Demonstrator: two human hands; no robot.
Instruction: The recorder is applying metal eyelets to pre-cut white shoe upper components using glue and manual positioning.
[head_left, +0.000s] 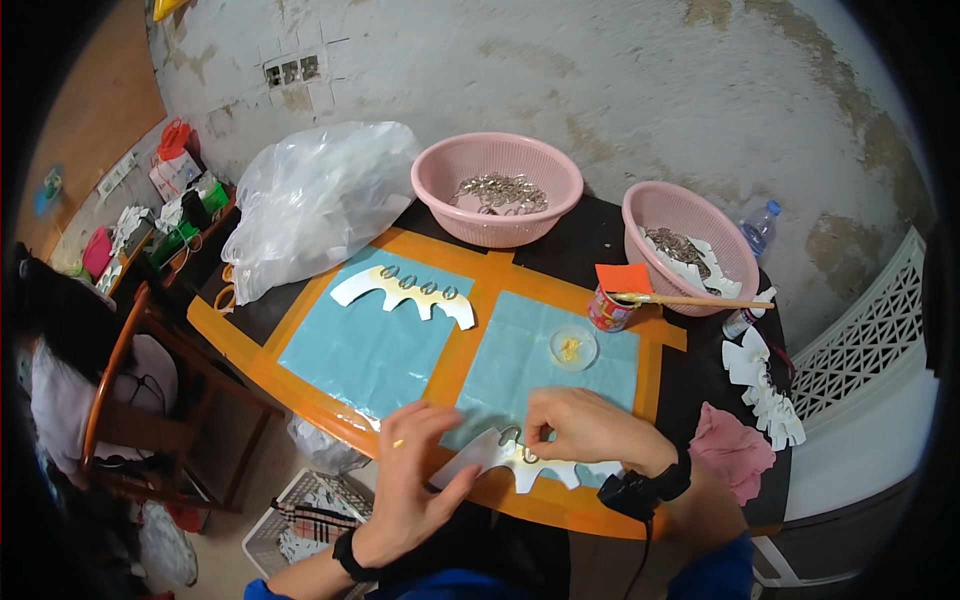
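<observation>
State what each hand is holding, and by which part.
Left hand grips the white scalloped card strip at its left end. Right hand pinches a small metal ring at the strip's top edge.

Near table edge (560,512): white card strip (520,462) partly hidden under both hands; left hand (415,475) covers its left end, right hand (590,428) its middle. Ring (511,436) at right fingertips, too small to make out. Forearms cut off by lower edge.
</observation>
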